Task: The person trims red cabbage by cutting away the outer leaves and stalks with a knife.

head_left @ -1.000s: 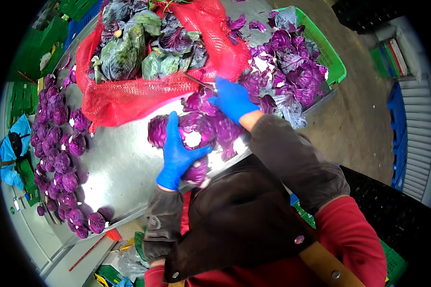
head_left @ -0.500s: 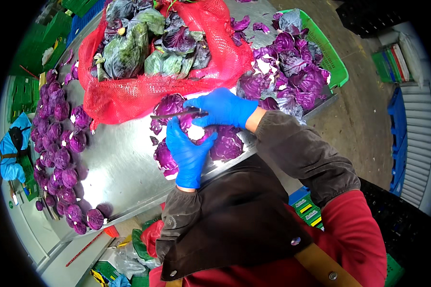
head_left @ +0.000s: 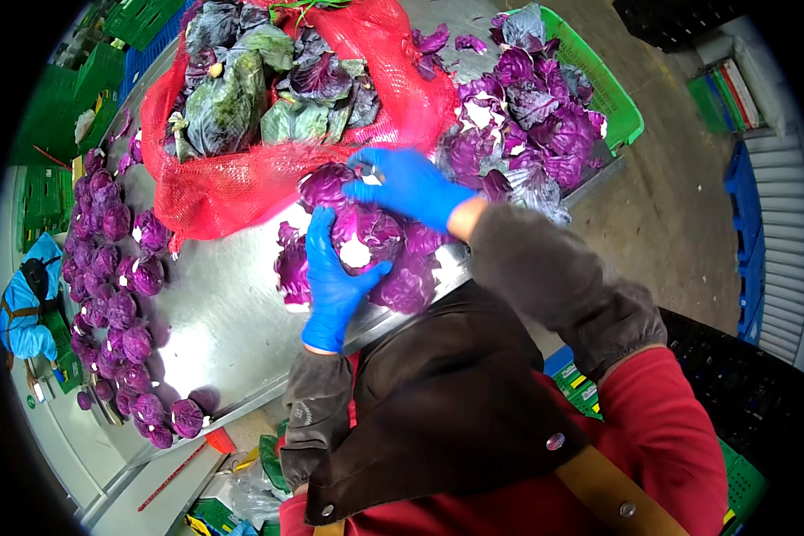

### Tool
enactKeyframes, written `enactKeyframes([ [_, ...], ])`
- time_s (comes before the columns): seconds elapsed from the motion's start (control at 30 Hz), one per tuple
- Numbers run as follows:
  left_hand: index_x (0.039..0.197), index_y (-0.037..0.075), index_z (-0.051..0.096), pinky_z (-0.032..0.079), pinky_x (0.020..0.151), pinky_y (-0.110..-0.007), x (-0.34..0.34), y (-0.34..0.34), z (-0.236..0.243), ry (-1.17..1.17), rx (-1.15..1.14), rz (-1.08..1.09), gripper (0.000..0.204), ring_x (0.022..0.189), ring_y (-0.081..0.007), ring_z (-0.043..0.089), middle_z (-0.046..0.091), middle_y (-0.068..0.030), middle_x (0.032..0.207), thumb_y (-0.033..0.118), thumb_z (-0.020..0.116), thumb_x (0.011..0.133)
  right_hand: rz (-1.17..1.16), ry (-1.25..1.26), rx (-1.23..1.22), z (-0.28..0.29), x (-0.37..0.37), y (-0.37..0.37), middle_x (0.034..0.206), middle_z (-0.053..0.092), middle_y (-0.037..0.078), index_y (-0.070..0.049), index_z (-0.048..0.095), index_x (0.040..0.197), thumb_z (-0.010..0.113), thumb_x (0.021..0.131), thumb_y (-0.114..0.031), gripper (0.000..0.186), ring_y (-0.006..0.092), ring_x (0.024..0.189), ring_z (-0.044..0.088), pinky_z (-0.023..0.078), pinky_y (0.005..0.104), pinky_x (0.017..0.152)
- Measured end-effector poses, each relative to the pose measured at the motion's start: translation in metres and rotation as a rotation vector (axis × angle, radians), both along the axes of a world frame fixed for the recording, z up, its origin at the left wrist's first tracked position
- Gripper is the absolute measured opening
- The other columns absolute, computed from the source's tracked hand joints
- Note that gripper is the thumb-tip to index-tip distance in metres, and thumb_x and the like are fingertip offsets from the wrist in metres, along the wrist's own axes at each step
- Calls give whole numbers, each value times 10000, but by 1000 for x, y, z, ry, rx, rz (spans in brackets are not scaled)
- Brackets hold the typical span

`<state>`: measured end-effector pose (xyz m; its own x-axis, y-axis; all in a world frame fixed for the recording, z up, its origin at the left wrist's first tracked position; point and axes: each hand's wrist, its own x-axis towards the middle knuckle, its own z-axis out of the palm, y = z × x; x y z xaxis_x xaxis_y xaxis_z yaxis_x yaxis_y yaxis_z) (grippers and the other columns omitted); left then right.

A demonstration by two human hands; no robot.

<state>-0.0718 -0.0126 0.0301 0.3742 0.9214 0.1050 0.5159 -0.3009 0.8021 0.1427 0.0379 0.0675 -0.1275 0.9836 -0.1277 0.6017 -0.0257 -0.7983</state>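
My left hand [head_left: 335, 290], in a blue glove, is closed round the side of a red cabbage [head_left: 375, 228], thumb and fingers apart on its leaves. A pale cut stem end [head_left: 355, 253] shows between them. My right hand [head_left: 411, 188], also gloved in blue, curls above the cabbage's far side, its fingertips at a loose purple leaf [head_left: 324, 186]. A small pale bit shows between its fingers; the knife blade seen there earlier is hard to make out now. Trimmed purple leaves [head_left: 406, 284] lie under and beside the cabbage at the table's near edge.
Across the metal table [head_left: 210, 304], a red mesh sack [head_left: 232, 192] holds untrimmed cabbages with greenish leaves [head_left: 228, 103]. Several peeled red cabbages [head_left: 121, 304] line the left edge. Loose leaves [head_left: 563, 143] pile up by a green crate [head_left: 607, 94] on the right. Someone in blue [head_left: 29, 299] stands far left.
The right hand has tilted and moved slightly up, and the knife blade that crossed the cabbage no longer shows plainly. A purple leaf now stands away from the cabbage beside its fingertips.
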Motion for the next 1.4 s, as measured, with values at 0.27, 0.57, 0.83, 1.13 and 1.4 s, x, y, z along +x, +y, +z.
enactKeyframes([
  [0.27,1471,-84,197,304,1130,-441,26,-18,-2,31,-11,316,1199,1358,-391,348,310,-272,1478,369,914,623,24,131,-87,-14,-8,-34,1136,667,194,-108,588,1303,652,879,-488,573,307,1006,666,515,391,878],
  [0.57,1439,-85,275,378,1066,-462,43,-4,9,247,44,297,1167,1289,-405,428,422,-276,1398,410,912,596,24,-424,36,14,-5,-64,834,678,159,-110,296,1497,477,942,-542,726,340,686,671,518,457,557],
  [0.83,1426,-46,311,411,1020,-470,51,3,23,184,32,237,1098,1244,-407,460,468,-246,1348,352,911,598,-47,-559,158,-11,-18,-73,767,656,150,-157,236,1537,540,941,-425,721,294,617,642,511,415,515],
  [1.13,1425,-121,245,398,1043,-487,43,1,-3,280,43,286,1171,1275,-462,423,403,-340,1382,445,887,625,66,-435,188,-29,-15,-54,841,672,175,-189,461,1417,510,967,-386,494,314,701,671,519,420,566],
  [1.4,1460,-90,203,354,1085,-467,28,-17,-9,216,148,292,1249,1303,-430,395,377,-295,1414,477,900,593,-96,-314,16,-40,13,-15,903,689,210,-50,678,1016,543,916,-544,523,414,815,665,517,511,737],
])
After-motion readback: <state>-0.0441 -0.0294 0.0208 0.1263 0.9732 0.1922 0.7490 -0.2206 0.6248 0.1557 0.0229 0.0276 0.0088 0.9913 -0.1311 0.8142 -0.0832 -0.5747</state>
